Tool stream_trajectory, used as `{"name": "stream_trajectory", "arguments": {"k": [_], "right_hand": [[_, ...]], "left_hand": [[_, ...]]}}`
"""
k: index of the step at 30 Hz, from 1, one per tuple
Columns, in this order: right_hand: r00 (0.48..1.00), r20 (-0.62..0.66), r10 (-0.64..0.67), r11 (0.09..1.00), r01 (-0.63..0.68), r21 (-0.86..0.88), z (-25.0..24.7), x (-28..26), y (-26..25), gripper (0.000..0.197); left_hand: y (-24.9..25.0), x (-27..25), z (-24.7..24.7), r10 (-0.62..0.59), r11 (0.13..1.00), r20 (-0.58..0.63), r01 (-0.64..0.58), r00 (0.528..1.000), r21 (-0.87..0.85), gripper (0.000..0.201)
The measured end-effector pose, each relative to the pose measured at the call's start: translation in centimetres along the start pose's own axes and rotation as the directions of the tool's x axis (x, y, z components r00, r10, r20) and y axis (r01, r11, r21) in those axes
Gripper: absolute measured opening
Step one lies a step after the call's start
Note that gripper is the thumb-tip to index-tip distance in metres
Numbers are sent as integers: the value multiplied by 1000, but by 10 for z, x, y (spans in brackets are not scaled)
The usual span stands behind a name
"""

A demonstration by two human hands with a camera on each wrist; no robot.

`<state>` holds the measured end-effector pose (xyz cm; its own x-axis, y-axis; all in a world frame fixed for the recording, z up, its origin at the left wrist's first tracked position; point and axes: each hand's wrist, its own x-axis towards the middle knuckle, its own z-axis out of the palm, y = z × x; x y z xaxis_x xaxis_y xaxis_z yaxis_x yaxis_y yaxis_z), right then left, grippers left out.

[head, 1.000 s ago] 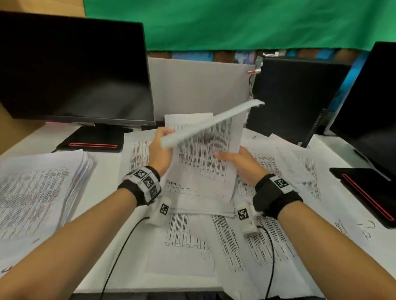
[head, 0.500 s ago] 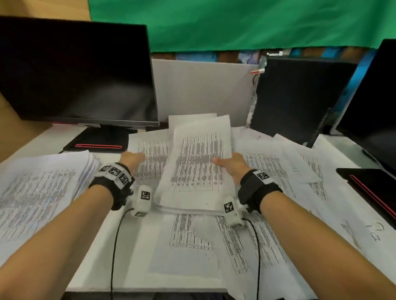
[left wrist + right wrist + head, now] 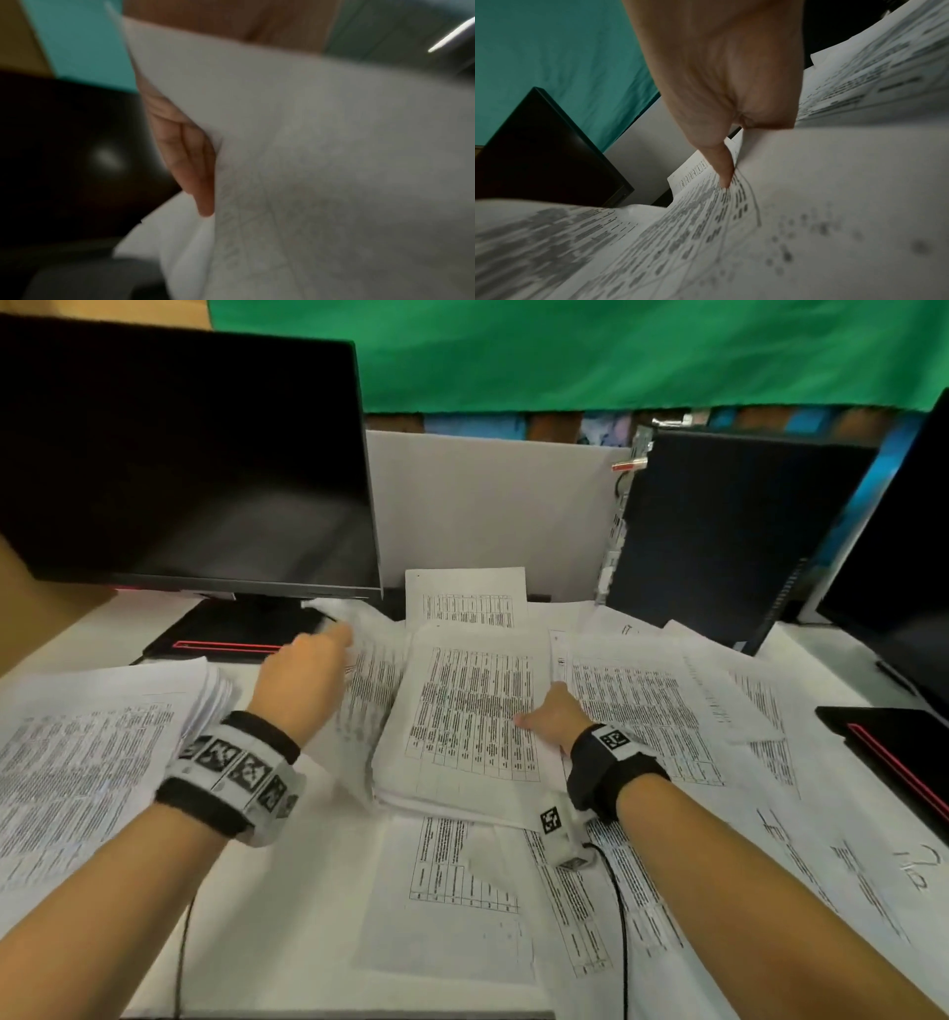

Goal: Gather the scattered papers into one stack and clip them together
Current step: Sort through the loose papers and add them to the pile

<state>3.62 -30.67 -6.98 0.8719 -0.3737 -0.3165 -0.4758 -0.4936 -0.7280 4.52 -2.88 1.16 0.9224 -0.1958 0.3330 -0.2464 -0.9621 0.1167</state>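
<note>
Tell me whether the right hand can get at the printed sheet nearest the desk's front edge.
Likely yes, once freed: the right hand grips the central stack, but the front sheet lies mostly uncovered close below that wrist.

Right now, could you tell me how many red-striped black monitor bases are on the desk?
2. The left base sits at the back under the large monitor, beyond the left hand; the right base lies at the far right. Papers could hide others.
</note>
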Motion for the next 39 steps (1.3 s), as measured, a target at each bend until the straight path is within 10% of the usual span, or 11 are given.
{"name": "stream_trajectory", "arguments": {"k": [5, 9, 12, 18, 24, 32, 36, 39], "right_hand": [[1000, 9, -18, 1000, 18, -23, -1, 0, 2, 89], [1000, 18, -26, 997, 25, 67, -5, -2, 4, 75], [999, -2, -35, 971, 34, 237, -10, -3, 13, 8], [973, -161, 167, 912, -90, 401, -25, 1, 28, 24], [994, -10, 110, 969, -105, 224, -21, -3, 16, 52], [994, -13, 109, 992, -107, 67, -15, 0, -1, 94], [987, 136, 81, 935, -122, 332, -15, -15, -2, 58], [982, 159, -100, 938, 40, 344, -15, -24, -1, 68]], "left_hand": [[29, -25, -87, 290, 957, -309, -264, 906, 124, 3], [38, -9, -100, 120, 925, -460, -268, 880, -271, 11], [35, 19, -60, -39, 827, -327, -154, 944, -541, 15], [28, 30, 47, -253, 713, 100, 255, 962, -653, 25], [32, 18, 87, -309, 785, 531, 527, 789, -325, 54], [30, 14, 89, -167, 696, 629, 543, 759, -470, 25], [30, 8, 84, -164, 659, 644, 568, 747, -492, 33], [29, -1, 77, -215, 636, 630, 597, 746, -489, 32]]}}
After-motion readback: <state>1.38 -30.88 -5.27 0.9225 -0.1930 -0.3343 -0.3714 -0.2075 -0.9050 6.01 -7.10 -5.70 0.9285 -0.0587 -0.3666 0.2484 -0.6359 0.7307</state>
